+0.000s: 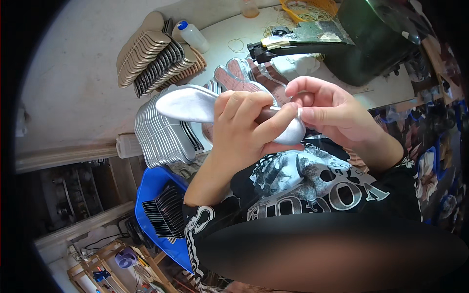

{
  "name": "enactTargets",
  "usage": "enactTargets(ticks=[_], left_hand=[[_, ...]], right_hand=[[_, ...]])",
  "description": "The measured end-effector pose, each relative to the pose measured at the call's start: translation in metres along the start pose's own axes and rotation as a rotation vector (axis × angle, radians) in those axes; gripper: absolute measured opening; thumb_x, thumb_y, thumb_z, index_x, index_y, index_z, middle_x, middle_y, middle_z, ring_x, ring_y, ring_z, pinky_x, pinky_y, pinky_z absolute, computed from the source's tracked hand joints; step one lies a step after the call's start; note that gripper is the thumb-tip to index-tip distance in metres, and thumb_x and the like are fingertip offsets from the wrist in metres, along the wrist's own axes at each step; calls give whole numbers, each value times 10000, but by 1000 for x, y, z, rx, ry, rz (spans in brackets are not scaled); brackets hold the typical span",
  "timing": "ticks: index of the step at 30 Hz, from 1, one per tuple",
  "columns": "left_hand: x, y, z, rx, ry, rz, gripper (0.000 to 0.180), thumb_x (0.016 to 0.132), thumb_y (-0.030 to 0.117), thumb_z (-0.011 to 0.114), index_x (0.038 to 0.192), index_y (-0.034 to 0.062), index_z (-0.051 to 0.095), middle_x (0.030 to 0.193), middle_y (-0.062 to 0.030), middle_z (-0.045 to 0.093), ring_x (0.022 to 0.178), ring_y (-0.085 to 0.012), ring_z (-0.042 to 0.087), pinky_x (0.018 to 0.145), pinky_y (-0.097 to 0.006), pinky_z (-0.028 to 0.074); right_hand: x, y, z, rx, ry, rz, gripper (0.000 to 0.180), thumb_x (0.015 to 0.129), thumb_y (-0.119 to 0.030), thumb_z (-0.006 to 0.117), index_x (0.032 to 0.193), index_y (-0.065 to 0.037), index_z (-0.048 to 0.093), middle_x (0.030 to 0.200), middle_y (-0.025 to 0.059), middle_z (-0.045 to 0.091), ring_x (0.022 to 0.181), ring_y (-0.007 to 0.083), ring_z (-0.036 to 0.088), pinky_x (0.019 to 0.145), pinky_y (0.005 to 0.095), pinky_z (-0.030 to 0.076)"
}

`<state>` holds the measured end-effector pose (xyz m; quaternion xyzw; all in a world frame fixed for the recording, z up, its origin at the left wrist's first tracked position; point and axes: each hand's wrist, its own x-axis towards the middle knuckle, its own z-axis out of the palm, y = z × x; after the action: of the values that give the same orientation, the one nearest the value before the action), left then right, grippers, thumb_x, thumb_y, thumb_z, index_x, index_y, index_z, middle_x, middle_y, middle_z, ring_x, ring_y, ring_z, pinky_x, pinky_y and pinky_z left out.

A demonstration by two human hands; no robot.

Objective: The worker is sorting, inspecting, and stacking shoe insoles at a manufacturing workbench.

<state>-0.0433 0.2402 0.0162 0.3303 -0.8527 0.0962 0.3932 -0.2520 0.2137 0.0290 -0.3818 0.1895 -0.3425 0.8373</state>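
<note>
A silvery-white shoe sole (185,103) is held up in front of my chest, its broad end toward the left and its rounded end toward the right. My left hand (239,127) is closed round its middle, with the forefinger reaching along to the right end. At that end the thumb and bent fingers of my right hand (342,115) pinch the sole's edge; the exact contact is partly hidden by the fingers. Behind my hands, several pinkish soles with silver rims (234,78) lie on the worktable (234,31).
Bundled beige and dark soles (144,49) stand beside a blue-capped bottle (193,36). A row of silver soles (163,129) is left of my left arm, above a blue bin (151,195) with dark soles. A dark green machine (351,44) and a yellow basket (312,10) occupy the back right.
</note>
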Motion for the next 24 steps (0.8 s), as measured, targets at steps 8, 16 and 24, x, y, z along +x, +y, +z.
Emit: enactTargets(ticks=[8, 16, 24], left_hand=[[-16, 6, 9, -238, 20, -147, 647, 572, 608, 688, 1054, 178, 654, 874, -15, 480, 757, -197, 468, 704, -352, 325], [-17, 13, 8, -127, 44, -12, 445, 696, 551, 598, 1027, 259, 650, 892, 13, 488, 739, -181, 477, 668, -340, 323], [-23, 9, 10, -181, 2, -94, 564, 646, 608, 626, 1029, 195, 590, 914, -24, 510, 747, -217, 492, 669, -372, 334]], right_hand=[[10, 24, -13, 338, -112, 170, 289, 875, -60, 637, 1098, -64, 453, 952, 49, 617, 870, 116, 596, 772, 257, 475], [2, 32, -6, 524, -249, 318, 395, 831, -35, 680, 1135, -53, 429, 972, 73, 611, 882, 156, 618, 765, 286, 520], [-4, 40, 5, 306, -48, 156, 343, 894, -111, 626, 1174, -30, 446, 934, 44, 606, 861, 108, 588, 683, 269, 496]])
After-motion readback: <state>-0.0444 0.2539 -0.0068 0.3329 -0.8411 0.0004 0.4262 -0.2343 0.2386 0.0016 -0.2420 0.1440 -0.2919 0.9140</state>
